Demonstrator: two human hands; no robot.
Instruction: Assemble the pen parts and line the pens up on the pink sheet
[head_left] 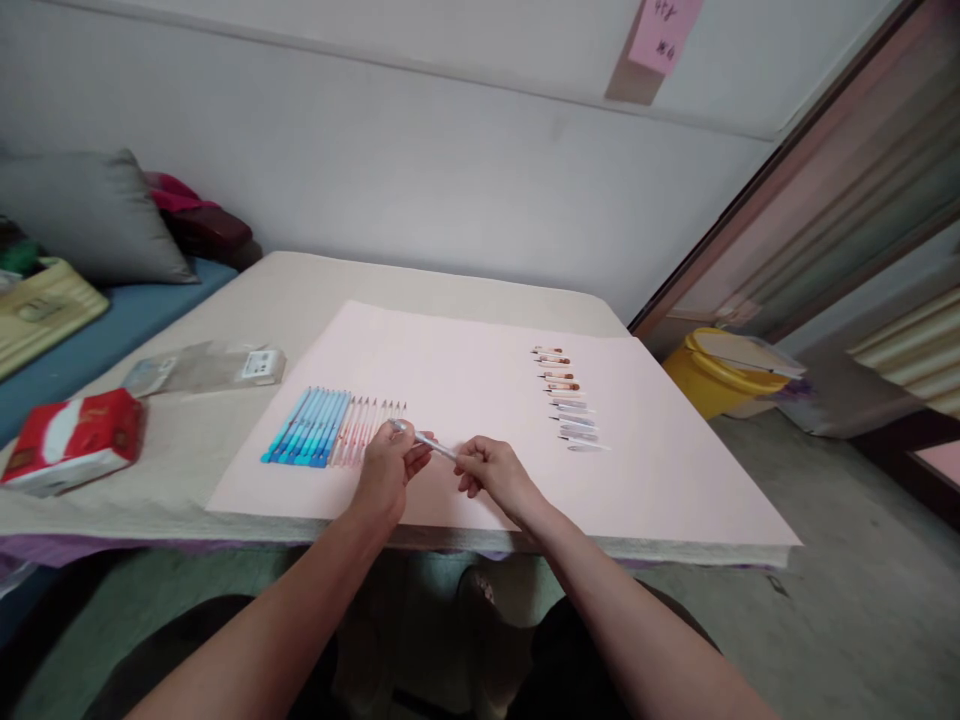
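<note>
A slim, pale pen (436,445) slants between my two hands above the pink sheet (465,370). My left hand (388,462) is closed on its upper left end, thumb on top. The fingers of my right hand (491,472) pinch its lower right end. Just left of my left hand lies a row of blue pens (307,428), side by side. Next to them are several pale pink pens (358,425), partly covered by that hand. Beyond my right hand, short pen-like pieces form a column, brown-ended ones (559,376) at the far end and whitish ones (579,432) nearer.
A clear plastic wrapper (199,368) and a red tissue pack (75,440) lie on the cloth-covered table (300,275) at left. A grey cushion (112,220) is behind them. On the floor at right stands a yellow bucket (697,375). A wall closes off the back.
</note>
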